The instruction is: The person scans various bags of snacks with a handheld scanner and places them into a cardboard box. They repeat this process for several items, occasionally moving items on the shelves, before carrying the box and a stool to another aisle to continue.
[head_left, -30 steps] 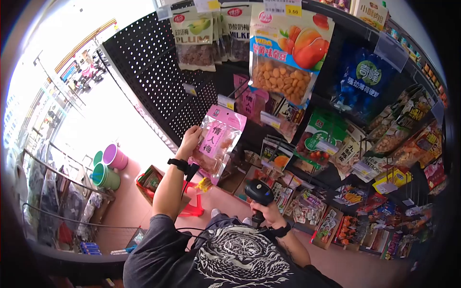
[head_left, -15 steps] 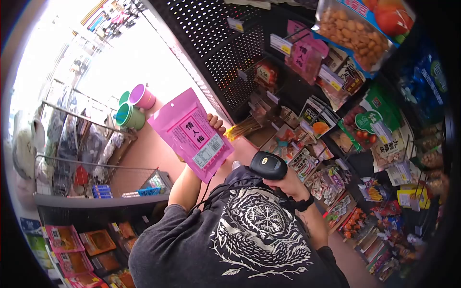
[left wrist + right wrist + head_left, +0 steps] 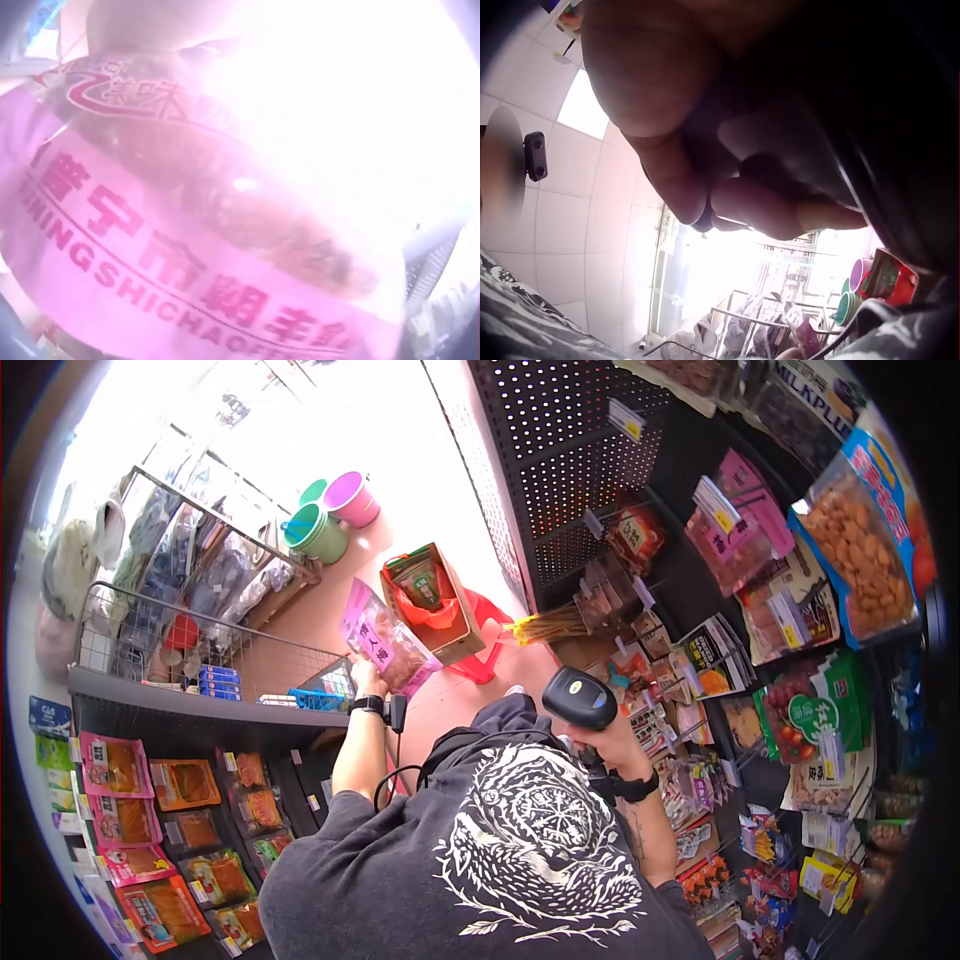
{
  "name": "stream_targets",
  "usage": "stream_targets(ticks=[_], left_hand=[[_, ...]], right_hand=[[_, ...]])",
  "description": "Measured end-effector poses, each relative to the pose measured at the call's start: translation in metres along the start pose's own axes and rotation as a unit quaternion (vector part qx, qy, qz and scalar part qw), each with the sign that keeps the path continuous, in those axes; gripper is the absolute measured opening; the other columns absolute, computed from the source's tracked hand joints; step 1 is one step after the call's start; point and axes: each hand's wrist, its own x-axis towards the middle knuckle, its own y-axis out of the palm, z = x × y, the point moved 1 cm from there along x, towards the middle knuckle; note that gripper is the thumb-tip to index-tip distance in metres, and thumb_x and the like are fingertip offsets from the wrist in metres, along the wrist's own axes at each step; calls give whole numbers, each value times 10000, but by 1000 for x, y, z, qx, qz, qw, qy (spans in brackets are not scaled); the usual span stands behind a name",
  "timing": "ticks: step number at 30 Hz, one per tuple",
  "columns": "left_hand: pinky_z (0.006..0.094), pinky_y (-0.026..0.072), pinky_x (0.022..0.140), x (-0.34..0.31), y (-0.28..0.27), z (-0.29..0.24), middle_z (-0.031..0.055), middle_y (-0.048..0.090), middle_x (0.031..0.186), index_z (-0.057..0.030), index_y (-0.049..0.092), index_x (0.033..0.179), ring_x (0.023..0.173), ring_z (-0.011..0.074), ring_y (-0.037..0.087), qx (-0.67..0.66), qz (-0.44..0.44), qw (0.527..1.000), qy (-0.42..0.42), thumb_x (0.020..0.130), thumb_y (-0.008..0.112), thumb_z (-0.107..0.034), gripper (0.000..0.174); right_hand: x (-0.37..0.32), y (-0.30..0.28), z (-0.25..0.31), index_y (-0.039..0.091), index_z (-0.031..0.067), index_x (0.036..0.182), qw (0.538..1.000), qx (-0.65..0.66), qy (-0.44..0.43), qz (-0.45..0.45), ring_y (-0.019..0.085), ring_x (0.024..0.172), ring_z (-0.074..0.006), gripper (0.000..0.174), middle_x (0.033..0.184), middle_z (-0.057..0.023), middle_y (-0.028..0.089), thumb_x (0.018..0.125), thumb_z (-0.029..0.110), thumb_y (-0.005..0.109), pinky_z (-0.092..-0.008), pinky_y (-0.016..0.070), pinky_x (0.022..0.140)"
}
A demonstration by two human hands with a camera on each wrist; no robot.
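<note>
My left hand (image 3: 368,680) grips a pink bag of dried plums (image 3: 380,647) by its lower left edge. The bag leans to one side, its clear window facing up, and overlaps the edge of a cardboard box in the head view. Close up in the left wrist view, the bag (image 3: 172,262) shows pink print under strong glare, with part of the hand above it. My right hand (image 3: 612,744) holds a black barcode scanner (image 3: 580,698) by the handle in front of my chest. In the right wrist view, curled fingers (image 3: 754,206) wrap round the dark handle.
The cardboard box (image 3: 462,650) with a red bag and green packet inside stands by a red stool (image 3: 484,665). Buckets (image 3: 318,535) stand farther off. Snack shelves rise right; a wire rack (image 3: 200,625) tops a shelf of packets (image 3: 190,785) left.
The bag went from beside the pegboard, through showing its barcode side, to the left with its window side showing. The head view swung left. The scanner stayed in my right hand.
</note>
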Motion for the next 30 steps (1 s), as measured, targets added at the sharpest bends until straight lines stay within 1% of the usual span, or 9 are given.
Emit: stream_targets(ticks=[5, 14, 18, 20, 22, 23, 24, 28, 30], left_hand=[[382, 491, 821, 55, 3, -9, 132, 593, 1078, -21, 518, 1175, 912, 242, 588, 160, -190, 948, 200, 982, 441, -299, 347], [372, 451, 822, 158, 102, 1, 157, 663, 978, -7, 606, 1050, 901, 258, 601, 262, -153, 904, 300, 966, 493, -354, 374], [386, 469, 839, 254, 94, 38, 174, 656, 987, -28, 574, 1122, 898, 276, 624, 379, -112, 898, 194, 956, 474, -240, 287], [400, 482, 830, 263, 91, 48, 175, 652, 969, -18, 562, 1105, 880, 293, 630, 476, -84, 836, 261, 920, 496, -214, 277], [406, 492, 811, 241, 103, 45, 173, 649, 951, -15, 568, 1059, 863, 296, 632, 173, -17, 984, -46, 877, 536, -236, 288], [405, 505, 777, 288, 80, 78, 166, 650, 936, -31, 574, 1034, 808, 291, 636, 460, 44, 875, 145, 844, 549, -220, 269], [395, 511, 740, 253, 87, 72, 160, 663, 866, -36, 609, 1002, 758, 276, 645, 481, 90, 845, 215, 816, 575, -228, 269], [381, 510, 725, 182, 120, 83, 162, 669, 766, -8, 654, 953, 741, 256, 657, 623, 389, 675, 63, 806, 573, -279, 319], [353, 519, 673, 113, 172, 66, 128, 674, 784, -13, 647, 982, 703, 227, 654, 630, 518, 550, 180, 851, 570, -263, 293]], right_hand=[[24, -6, -8, 603, 11, 979, 993, 96, 49, -46, 552, 578, -95, 245, 741, -33, 618, 759, -41, 700, -244, 446, 533], [80, 26, 5, 622, 13, 866, 987, 71, 19, -143, 554, 589, -106, 117, 699, -27, 597, 784, 48, 698, -240, 443, 540], [104, 46, -4, 621, 9, 869, 980, 69, 23, -183, 554, 583, -109, 128, 696, -31, 595, 795, 83, 695, -243, 443, 545], [113, 54, -10, 620, 7, 866, 978, 65, 25, -196, 557, 582, -112, 137, 695, -34, 595, 790, 88, 701, -245, 445, 544], [118, 62, -11, 616, 4, 863, 975, 68, 37, -209, 561, 582, -115, 131, 697, -37, 597, 790, 82, 694, -245, 445, 547], [121, 66, -10, 616, 3, 862, 972, 68, 30, -223, 561, 581, -115, 129, 699, -38, 598, 790, 81, 690, -245, 445, 550], [124, 68, -9, 617, 2, 862, 969, 68, 22, -238, 561, 581, -116, 127, 701, -40, 600, 791, 79, 687, -245, 445, 552], [120, 68, -21, 622, 4, 895, 961, 101, 41, -255, 562, 583, -116, 156, 712, -38, 603, 780, 78, 696, -246, 449, 554], [118, 67, -25, 631, 26, 1006, 953, 102, 65, -279, 560, 621, -92, 260, 751, -21, 613, 777, 110, 721, -236, 451, 577]])
